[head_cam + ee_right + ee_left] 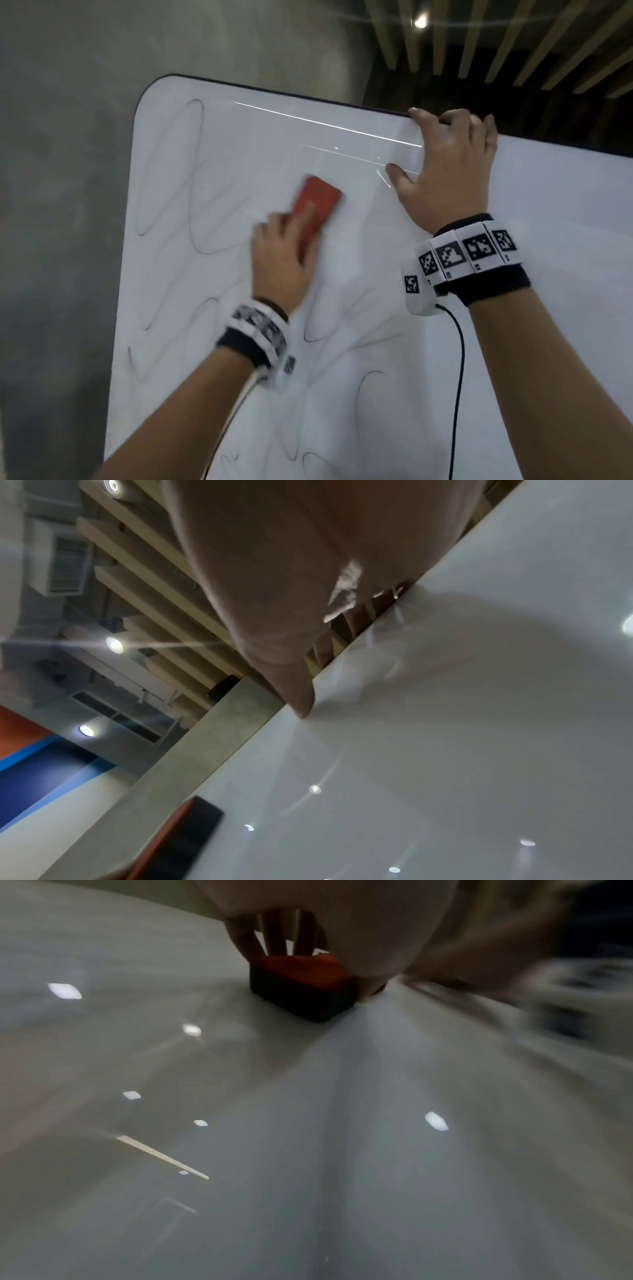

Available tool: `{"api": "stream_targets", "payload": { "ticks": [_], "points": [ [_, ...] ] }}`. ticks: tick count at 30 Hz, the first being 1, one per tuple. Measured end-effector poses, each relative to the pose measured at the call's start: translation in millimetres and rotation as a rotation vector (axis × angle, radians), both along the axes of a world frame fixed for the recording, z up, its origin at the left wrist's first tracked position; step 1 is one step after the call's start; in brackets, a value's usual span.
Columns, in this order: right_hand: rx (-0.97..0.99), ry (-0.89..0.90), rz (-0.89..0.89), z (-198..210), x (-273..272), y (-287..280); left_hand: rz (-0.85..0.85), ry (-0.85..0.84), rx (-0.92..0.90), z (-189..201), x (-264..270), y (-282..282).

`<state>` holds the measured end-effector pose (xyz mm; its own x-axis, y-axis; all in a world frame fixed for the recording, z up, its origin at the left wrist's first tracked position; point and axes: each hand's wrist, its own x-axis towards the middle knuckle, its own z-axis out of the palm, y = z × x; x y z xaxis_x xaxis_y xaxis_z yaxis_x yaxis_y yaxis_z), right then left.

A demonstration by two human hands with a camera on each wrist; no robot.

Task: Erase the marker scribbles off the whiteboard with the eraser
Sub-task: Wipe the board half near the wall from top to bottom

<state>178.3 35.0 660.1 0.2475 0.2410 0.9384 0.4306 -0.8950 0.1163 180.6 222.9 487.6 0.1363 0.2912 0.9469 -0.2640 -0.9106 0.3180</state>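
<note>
Eraser (313,209), a red-backed block with a dark felt face, lies flat against the whiteboard (342,394) just above its visible centre, long axis pointing toward 1 o'clock. The left hand (284,253) grasps its lower end, fingers curled over the red back, as the left wrist view confirms; motion blur in hand and block suggests a stroke in progress. The right hand (448,161) clasps the board's top edge at about 1 o'clock from the eraser, fingers hooked over the dark rim and thumb spread on the white face, apparently steadying the panel. Marker scribbles (191,219), thin dark loops, cover the left side at 9 o'clock and the lower area toward 6 o'clock; the zone between the two hands and the right part of the board look clean. By judgement, the task is partly done, with most loops left. The eraser looks light and rigid at the back, soft at the felt, and is best held across the red back by its long sides so the felt stays flat. The glossy board offers little friction, so firm, even pressure seems needed; the panel may rock if unsupported.
</note>
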Motion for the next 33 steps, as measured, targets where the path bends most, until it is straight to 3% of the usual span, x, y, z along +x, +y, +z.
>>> {"api": "stream_targets", "payload": {
  "ticks": [4,7,9,13,15,16,18,21,22,23,28,30,33],
  "points": [
    [-0.003,0.004,0.017,0.8,-2.2,-2.3,0.089,0.039,-0.450,49.9,15.5,94.3],
    [0.019,0.002,0.028,-0.1,-3.5,1.1,0.095,0.081,-0.533,53.6,16.2,96.5],
    [0.034,0.006,0.020,0.0,-4.8,4.2,0.106,0.040,-0.337,31.1,8.7,62.2],
    [0.064,0.040,0.001,2.8,-6.8,8.9,-0.077,0.053,0.303,-55.2,-17.9,-15.2],
    [0.072,0.048,0.002,3.5,-7.3,10.6,-0.097,0.063,0.498,-68.2,-21.2,-11.8],
    [0.072,0.050,0.002,3.8,-7.3,10.6,-0.079,0.065,0.510,-61.4,-16.7,1.0],
    [0.067,0.058,0.005,3.8,-7.4,9.6,-0.014,0.064,0.330,-33.0,-5.6,32.1],
    [0.069,0.059,0.012,3.7,-9.5,9.3,0.050,0.061,-0.221,8.8,4.8,66.5],
    [0.074,0.058,0.010,3.7,-10.2,10.2,0.057,0.068,-0.303,13.1,6.3,65.9],
    [0.079,0.057,0.002,3.3,-10.9,11.5,0.071,0.069,-0.282,12.2,6.4,62.1],
    [-0.022,0.021,-0.089,3.6,-14.4,43.2,0.033,0.032,0.241,-1.6,-0.8,82.9],
    [-0.130,0.040,-0.086,6.0,-10.9,68.6,0.128,0.038,0.197,16.3,7.2,114.6],
    [-0.239,0.079,-0.031,9.3,-1.6,109.1,0.260,0.135,-0.104,50.6,14.8,156.3]
  ]
}}
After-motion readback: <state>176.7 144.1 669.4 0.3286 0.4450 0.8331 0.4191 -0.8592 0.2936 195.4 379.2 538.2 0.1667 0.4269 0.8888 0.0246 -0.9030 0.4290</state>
